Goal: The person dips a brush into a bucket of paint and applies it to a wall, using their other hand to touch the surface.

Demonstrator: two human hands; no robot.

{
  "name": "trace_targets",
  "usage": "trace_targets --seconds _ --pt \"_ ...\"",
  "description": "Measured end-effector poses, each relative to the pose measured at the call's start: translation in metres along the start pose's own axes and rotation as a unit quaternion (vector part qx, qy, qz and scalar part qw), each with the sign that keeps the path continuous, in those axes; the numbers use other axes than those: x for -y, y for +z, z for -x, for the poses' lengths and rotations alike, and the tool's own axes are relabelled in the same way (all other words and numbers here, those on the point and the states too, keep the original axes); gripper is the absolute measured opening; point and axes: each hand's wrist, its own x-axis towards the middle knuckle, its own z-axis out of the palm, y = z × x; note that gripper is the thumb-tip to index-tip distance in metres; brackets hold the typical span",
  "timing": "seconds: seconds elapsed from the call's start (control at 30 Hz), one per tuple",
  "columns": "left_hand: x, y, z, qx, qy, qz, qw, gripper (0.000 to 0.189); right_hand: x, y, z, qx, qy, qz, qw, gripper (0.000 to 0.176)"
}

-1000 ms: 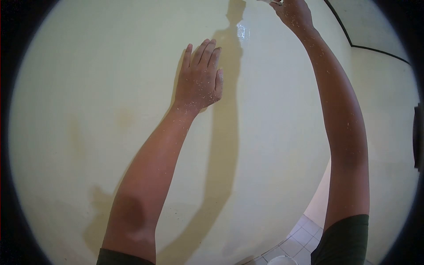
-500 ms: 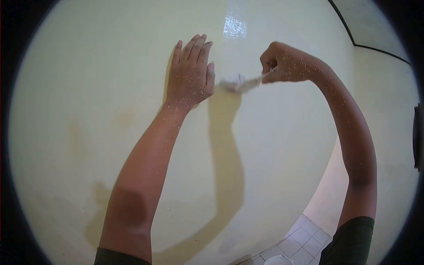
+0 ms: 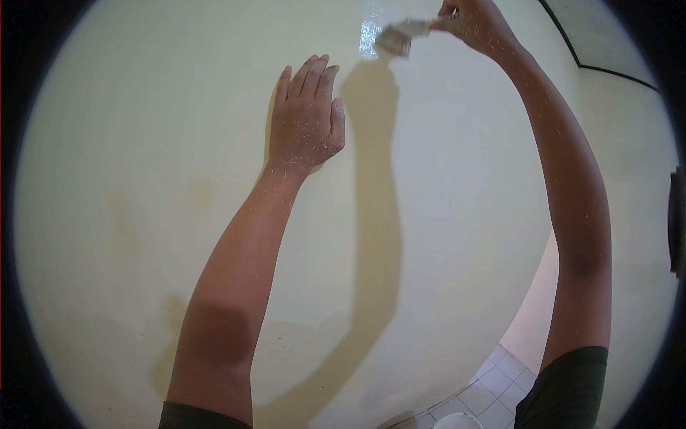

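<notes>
My left hand (image 3: 306, 118) lies flat against the pale yellow wall (image 3: 186, 107), fingers stretched upward. Small white specks dot its back and the forearm. Higher up and to the right, my right hand (image 3: 473, 25) grips the handle of a paintbrush (image 3: 399, 38), partly cut off by the top of the view. The bristles point left at the wall, beside a glossy wet-looking patch (image 3: 369, 32); motion blurs the brush a little. A long shadow of my right arm runs down the wall between both arms.
A white round container, perhaps a bucket (image 3: 459, 421), stands on the tiled floor (image 3: 493, 390) at the bottom right. A dark object (image 3: 676, 222) juts in at the right edge. Faint brownish stains (image 3: 202, 191) mark the wall at left. A dark line crosses the upper right.
My right hand has moved up with the paintbrush, from beside my left hand to the glossy patch near the top. The left hand stays on the wall in nearly the same place.
</notes>
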Motion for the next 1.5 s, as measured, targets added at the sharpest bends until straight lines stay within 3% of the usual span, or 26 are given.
trace_targets --seconds 0.03,0.07,0.17,0.27,0.37,0.47,0.67,0.77,0.8,0.9,1.0,1.13,1.23,1.27,1.37,1.5 --pt "0.0 0.0 0.001 0.002 -0.001 -0.001 1.0 0.047 0.007 -0.002 -0.004 -0.016 0.045 0.014 0.999 0.013" --pt "0.0 0.0 0.002 0.001 0.0 0.0 1.0 0.047 -0.003 0.008 -0.008 -0.084 0.007 0.029 0.996 0.015" --pt "0.001 0.001 0.001 -0.004 0.002 -0.002 1.0 0.047 0.003 0.013 -0.012 -0.16 0.049 -0.005 0.986 0.017" --pt "0.003 0.003 0.001 -0.002 0.0 -0.001 1.0 0.047 -0.008 0.019 -0.024 -0.181 0.052 0.011 0.982 0.018" --pt "0.004 0.005 0.002 0.002 0.001 -0.002 1.0 0.047 -0.024 0.022 -0.029 -0.098 -0.066 0.027 0.993 0.023" --pt "0.005 0.003 0.002 0.004 0.007 -0.005 1.0 0.047 -0.02 0.011 -0.026 0.046 -0.04 0.011 0.998 0.025" --pt "0.006 0.002 0.004 0.01 0.012 -0.008 1.0 0.046 -0.019 0.004 -0.001 0.209 -0.054 -0.06 0.975 0.028" --pt "0.005 0.002 0.004 0.009 0.007 -0.006 1.0 0.047 -0.005 -0.007 0.013 0.307 -0.038 -0.029 0.951 0.033" --pt "0.004 0.001 0.004 0.007 0.005 -0.004 1.0 0.047 -0.006 -0.008 0.021 0.288 -0.035 -0.082 0.953 0.034" --pt "0.002 0.002 0.003 0.002 0.0 -0.001 1.0 0.047 -0.004 -0.019 0.011 0.313 -0.031 -0.061 0.947 0.037" --pt "0.0 0.005 0.001 -0.003 -0.007 0.004 1.0 0.047 -0.001 -0.016 -0.013 0.219 -0.023 0.057 0.974 0.026" --pt "0.001 0.006 0.002 -0.012 -0.008 0.012 1.0 0.048 -0.001 -0.001 -0.043 0.084 -0.057 0.079 0.992 0.024" --pt "0.001 0.008 0.0 -0.011 -0.017 0.014 1.0 0.048 0.004 0.015 -0.055 -0.144 -0.063 0.11 0.981 0.022" --pt "0.001 0.009 0.0 -0.012 -0.018 0.015 1.0 0.047 0.007 0.024 -0.056 -0.158 0.059 0.016 0.986 0.019" --pt "0.002 0.012 0.0 -0.013 -0.022 0.019 0.999 0.047 -0.009 0.044 -0.065 -0.237 0.029 0.079 0.968 0.015" --pt "0.002 0.013 -0.001 -0.015 -0.023 0.021 0.999 0.047 -0.029 0.036 -0.066 -0.112 -0.011 0.069 0.991 0.015"
